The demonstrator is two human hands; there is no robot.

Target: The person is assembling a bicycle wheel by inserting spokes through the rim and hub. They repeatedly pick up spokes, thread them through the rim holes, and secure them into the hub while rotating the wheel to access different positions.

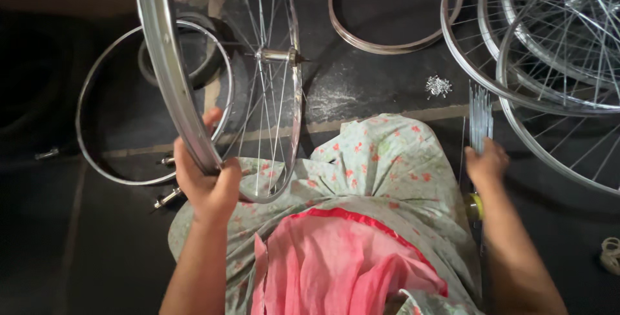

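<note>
Left hand (208, 189) was clenched round the rim of a shiny silver spoked bicycle wheel (271, 95), held upright over the lap at near left, its hub (278, 55) beyond the fingers. Right hand (485, 162) was closed on the near ends of a bundle of thin loose steel spokes (480, 111) lying on the dark floor at right, just beyond it. The wheel looked light, stiff and smooth, best gripped at the rim; the spokes seemed springy and prone to scatter.

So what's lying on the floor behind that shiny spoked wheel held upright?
Behind the shiny spoked wheel, a bare metal rim lies on the dark floor. The wheel covers its right side.
</note>
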